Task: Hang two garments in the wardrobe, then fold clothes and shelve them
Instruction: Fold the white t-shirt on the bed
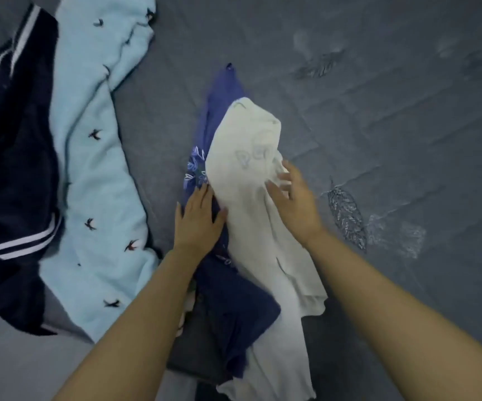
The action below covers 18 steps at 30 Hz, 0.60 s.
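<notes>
- Clothes lie in loose heaps on a bed w/ a dark grey bedspread (378, 96) that has a faint leaf pattern.
- White garment (248, 175) lies crumpled mid-frame, running from the centre down toward the bottom edge; faint print on it, too blurred to read.
- Purple-blue garment (222, 105) sits under and just left of the white one, pale floral print showing at its left edge; a darker navy fold (234, 314) lies nearer the camera, partly beneath the white fabric. Can't tell if navy fold is the same piece.
- Left hand (196, 221): palm down, fingers straight and lightly spread, resting on the purple-blue garment right at the white one's edge. Holds nothing.
- Right hand (294, 198): fingers mostly extended, tips touching the white garment's right side, where the cloth bunches up. Looks like pressing rather than gripping; thumb side blurred, so not certain.
- Both forearms bare, reaching in from the bottom.
- Left side of bed, well apart from the hands: light blue garment (98, 169) w/ small dark bird motifs, spread long-ways.
- Dark navy jacket (17, 169) w/ white stripes touches and partly overlaps the light blue one's left edge.
</notes>
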Tool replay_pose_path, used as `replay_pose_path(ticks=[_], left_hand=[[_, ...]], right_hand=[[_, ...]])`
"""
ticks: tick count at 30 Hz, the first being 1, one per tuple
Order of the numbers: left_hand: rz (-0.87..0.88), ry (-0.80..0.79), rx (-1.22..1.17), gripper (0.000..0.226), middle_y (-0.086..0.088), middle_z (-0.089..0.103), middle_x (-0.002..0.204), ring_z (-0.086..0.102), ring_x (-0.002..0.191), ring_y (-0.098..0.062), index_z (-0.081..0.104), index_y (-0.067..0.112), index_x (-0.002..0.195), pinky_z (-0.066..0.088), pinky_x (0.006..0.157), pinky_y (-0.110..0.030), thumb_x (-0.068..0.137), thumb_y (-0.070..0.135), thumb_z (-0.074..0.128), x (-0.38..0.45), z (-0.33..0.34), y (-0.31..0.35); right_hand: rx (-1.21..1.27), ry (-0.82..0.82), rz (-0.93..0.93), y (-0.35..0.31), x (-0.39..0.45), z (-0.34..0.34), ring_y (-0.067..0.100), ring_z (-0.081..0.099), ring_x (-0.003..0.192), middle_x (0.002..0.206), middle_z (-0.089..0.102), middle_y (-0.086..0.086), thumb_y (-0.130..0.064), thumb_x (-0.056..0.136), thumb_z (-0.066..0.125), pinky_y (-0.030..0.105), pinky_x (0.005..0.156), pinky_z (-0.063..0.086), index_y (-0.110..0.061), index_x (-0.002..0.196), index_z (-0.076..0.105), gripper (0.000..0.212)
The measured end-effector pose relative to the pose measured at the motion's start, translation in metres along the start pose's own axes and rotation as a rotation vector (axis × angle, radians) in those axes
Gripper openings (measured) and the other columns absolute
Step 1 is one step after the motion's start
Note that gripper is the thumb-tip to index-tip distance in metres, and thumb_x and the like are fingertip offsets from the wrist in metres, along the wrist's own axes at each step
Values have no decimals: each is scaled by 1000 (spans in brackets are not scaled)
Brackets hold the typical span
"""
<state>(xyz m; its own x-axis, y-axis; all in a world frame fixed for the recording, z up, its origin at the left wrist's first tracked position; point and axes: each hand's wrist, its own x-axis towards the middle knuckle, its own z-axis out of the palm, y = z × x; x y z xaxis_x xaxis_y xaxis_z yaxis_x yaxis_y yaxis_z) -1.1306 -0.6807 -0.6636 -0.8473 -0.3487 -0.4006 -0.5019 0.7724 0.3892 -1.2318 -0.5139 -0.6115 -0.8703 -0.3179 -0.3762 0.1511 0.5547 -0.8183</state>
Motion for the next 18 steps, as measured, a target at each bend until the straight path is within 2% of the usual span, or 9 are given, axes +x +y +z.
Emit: replay_pose_path(ticks=[3, 5, 7, 8, 11, 13, 16, 18], left_hand=[[87, 79, -69, 59, 2, 15, 162, 15, 148, -18, 16, 17, 155, 16, 120, -44, 103, 27, 42, 2, 16, -19], [127, 120, -165, 57, -1, 21, 160, 20, 147, -20, 23, 13, 153, 16, 120, -32, 100, 10, 45, 2, 19, -27], [103, 125, -251, 57, -4, 25, 158, 23, 145, -21, 29, 10, 150, 14, 115, -20, 97, -2, 44, 3, 16, -33], [92, 112, -293, 56, -6, 27, 157, 24, 145, -22, 32, 8, 149, 14, 113, -16, 96, -5, 45, 4, 14, -36], [22, 67, -464, 50, -5, 35, 153, 31, 141, -17, 40, 7, 145, 15, 104, -2, 96, -1, 50, 5, 4, -38], [-59, 80, -599, 46, 1, 43, 146, 38, 134, -10, 43, 11, 143, 22, 99, 2, 98, 7, 52, 4, -5, -30], [-78, 112, -663, 44, 8, 44, 140, 40, 127, -2, 45, 15, 142, 26, 104, -9, 98, 13, 53, -4, -19, -5], [-47, 65, -659, 43, 8, 45, 141, 40, 128, -3, 46, 17, 141, 29, 108, -17, 99, 14, 53, -12, -26, 18]], right_hand=[[62, 35, 35, 6, 34, 32, 4, 54, 82, 92, 57, -4, -29, 94, 62, 25, 76, 43, -16, 108, 50, 22], [72, 99, 143, 10, 50, 45, 12, 53, 76, 80, 58, -1, -30, 93, 63, 29, 73, 43, -14, 90, 56, 17], [178, 228, 211, 9, 56, 53, 12, 37, 59, 59, 38, -2, -24, 95, 61, 27, 62, 34, -17, 60, 40, 41], [298, 302, 207, 7, 55, 55, 10, 28, 55, 55, 29, -3, -20, 96, 59, 26, 56, 28, -17, 56, 31, 50], [630, 449, 241, 4, 30, 49, 4, 23, 50, 52, 25, -11, -17, 99, 54, 17, 49, 24, -18, 57, 30, 48], [845, 453, 298, 11, 2, 35, 3, 31, 55, 58, 34, -11, -16, 100, 53, 16, 54, 31, -19, 61, 38, 42], [1139, 423, 373, 30, -46, 5, 12, 49, 78, 78, 52, 1, -12, 101, 49, 28, 76, 44, -16, 73, 49, 28], [1204, 458, 401, 45, -78, -16, 15, 56, 87, 88, 61, 3, -14, 102, 47, 29, 82, 49, -15, 82, 54, 21]])
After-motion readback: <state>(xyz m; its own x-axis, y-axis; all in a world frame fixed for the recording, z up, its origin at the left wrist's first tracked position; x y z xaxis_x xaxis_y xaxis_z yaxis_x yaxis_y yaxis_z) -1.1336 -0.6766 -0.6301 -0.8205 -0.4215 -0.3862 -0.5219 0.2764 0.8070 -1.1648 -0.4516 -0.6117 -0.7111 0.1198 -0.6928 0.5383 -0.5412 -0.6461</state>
